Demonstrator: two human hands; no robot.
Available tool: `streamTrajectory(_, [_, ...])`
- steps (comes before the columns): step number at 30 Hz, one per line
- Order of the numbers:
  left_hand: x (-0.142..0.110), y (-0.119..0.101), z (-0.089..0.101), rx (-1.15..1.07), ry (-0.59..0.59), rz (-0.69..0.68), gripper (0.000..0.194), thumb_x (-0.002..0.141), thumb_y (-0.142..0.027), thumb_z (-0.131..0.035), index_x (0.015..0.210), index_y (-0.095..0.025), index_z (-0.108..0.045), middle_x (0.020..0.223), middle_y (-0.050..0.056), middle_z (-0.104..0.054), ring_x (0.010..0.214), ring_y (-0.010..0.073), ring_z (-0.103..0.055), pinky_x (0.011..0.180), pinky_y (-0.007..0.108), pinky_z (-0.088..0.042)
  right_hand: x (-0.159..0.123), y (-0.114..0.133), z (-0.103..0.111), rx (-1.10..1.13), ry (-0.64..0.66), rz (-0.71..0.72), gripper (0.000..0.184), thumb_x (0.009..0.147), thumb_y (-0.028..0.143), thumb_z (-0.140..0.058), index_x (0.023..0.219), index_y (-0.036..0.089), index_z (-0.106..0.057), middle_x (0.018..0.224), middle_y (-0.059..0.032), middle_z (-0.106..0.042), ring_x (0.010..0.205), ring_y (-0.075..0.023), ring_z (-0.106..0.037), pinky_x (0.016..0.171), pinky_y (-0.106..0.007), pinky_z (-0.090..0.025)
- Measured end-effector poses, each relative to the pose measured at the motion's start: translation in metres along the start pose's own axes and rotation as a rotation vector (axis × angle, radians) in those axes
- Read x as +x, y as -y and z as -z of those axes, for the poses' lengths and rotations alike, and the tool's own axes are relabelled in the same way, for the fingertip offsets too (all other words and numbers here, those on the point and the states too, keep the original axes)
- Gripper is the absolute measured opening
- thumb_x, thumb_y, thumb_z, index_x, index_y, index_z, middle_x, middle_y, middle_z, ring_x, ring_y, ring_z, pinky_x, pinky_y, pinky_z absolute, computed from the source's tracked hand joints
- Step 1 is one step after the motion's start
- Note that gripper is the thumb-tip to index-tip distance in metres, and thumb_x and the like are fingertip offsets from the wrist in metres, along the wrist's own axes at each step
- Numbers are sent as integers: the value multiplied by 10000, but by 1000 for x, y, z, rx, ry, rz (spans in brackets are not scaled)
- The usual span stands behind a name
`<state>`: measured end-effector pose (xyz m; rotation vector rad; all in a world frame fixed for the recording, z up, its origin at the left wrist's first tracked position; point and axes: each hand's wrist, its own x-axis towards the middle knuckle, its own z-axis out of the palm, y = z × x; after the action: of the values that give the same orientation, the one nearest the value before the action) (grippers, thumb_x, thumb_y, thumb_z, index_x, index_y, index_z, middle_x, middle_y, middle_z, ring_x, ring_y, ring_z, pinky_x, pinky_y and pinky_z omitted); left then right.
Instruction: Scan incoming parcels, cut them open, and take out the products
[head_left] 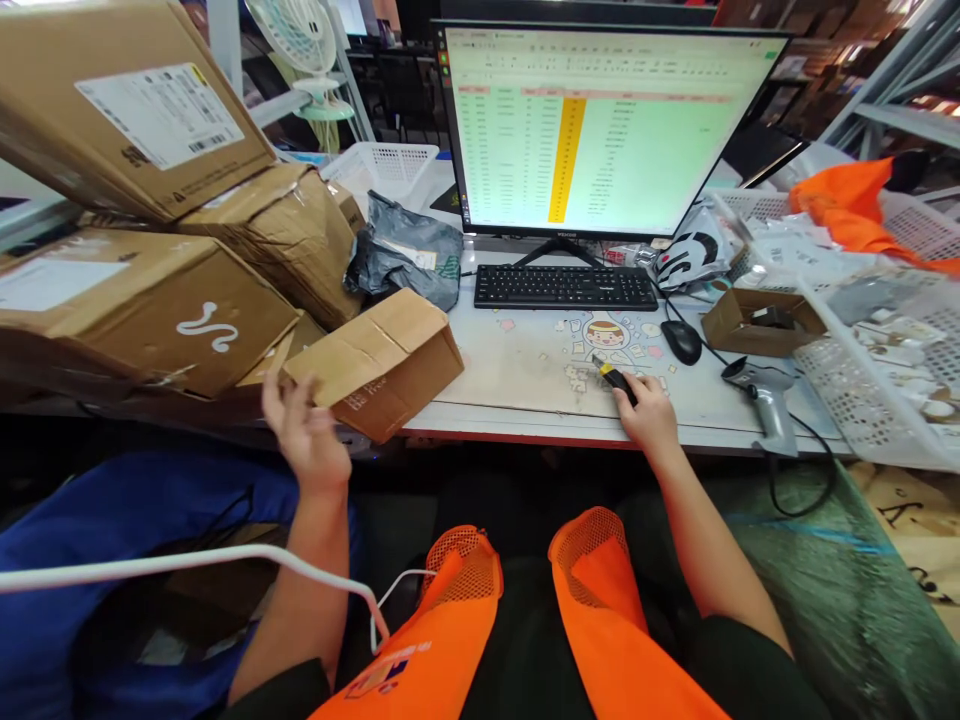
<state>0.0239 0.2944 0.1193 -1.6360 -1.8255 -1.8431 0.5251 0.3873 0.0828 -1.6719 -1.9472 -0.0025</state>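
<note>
My left hand (306,432) is at the near corner of a small cardboard box (382,358) that hangs over the desk's front edge; the fingers are blurred and partly curled against the box's underside. My right hand (649,412) rests on the white desk (525,400), fingers closed around a small black and yellow tool (613,377) that looks like a utility knife. A cartoon desk mat lies under that hand.
Large cardboard boxes (150,200) are stacked at the left. A monitor (600,130), keyboard (564,287), mouse (681,341), barcode scanner (761,395), an open small carton (757,318) and white baskets (877,370) sit on the desk. A blue bag (112,560) lies at lower left.
</note>
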Motion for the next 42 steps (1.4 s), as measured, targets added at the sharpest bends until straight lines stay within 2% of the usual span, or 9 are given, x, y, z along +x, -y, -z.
streamTrajectory(3, [0,-6,-16,68,-107,42,475,920,-523,-696,1222,-165,-619,1695,223,-324,1581,362,-331,1313,495,-263,-4,-6,-12,-22,-63,26,521,1020,461,-495,1341,115,-716,1139,-188,-684,1003,-313,-658,920,-447,-570])
streamTrajectory(8, [54,25,-73,-240,-182,92,176,821,-312,-516,963,-209,-527,1289,147,-679,1311,281,-622,1217,465,-420,-4,1,-7,85,-121,129,490,1040,446,-490,1329,119,-714,1099,-178,-685,1006,-304,-667,924,-460,-592])
streamTrajectory(14, [89,20,-129,-259,-117,8,328,965,-473,-381,966,-193,-551,1139,162,-679,1162,289,-656,1107,468,-491,-12,81,20,258,-6,492,425,1062,430,-536,1354,171,-704,1156,-167,-700,1048,-284,-674,945,-450,-594])
streamTrajectory(18, [40,-30,-113,-131,-1,-351,627,1036,-722,-327,1184,-193,-629,1434,192,-576,1437,348,-502,1235,550,-354,-9,131,35,245,4,643,421,1080,401,-524,1359,140,-702,1114,-161,-705,999,-261,-669,878,-395,-583])
streamTrajectory(21, [1,-57,-99,-65,170,-495,686,959,-786,-513,1341,-220,-580,1499,190,-536,1509,395,-426,1246,613,-327,0,146,43,211,34,680,425,1077,395,-536,1357,122,-703,1104,-158,-702,964,-259,-657,851,-383,-562])
streamTrajectory(25, [-18,-64,-105,49,159,-530,646,911,-571,-717,1410,-228,-493,1472,194,-552,1487,384,-453,1204,610,-401,10,155,52,129,111,682,423,1072,389,-551,1369,124,-694,1109,-153,-695,950,-262,-634,849,-386,-533])
streamTrajectory(32, [-19,-58,-121,120,33,-503,556,899,-545,-674,1311,-219,-491,1369,194,-594,1374,379,-551,1110,612,-487,16,180,79,-49,135,684,418,1057,360,-572,1379,121,-691,1102,-161,-684,926,-274,-601,804,-393,-466])
streamTrajectory(38, [-20,-66,-121,81,46,-564,577,869,-402,-758,1347,-223,-490,1364,172,-587,1354,377,-552,1106,589,-497,59,140,69,13,126,643,388,1035,399,-598,1341,204,-734,1099,-137,-685,951,-272,-614,833,-393,-494])
streamTrajectory(42, [-15,-67,-104,58,130,-573,579,907,-442,-748,1373,-210,-495,1388,183,-579,1371,372,-536,1121,580,-483,72,91,63,4,-5,436,412,1026,415,-574,1317,183,-751,1123,-152,-705,958,-284,-656,847,-409,-543])
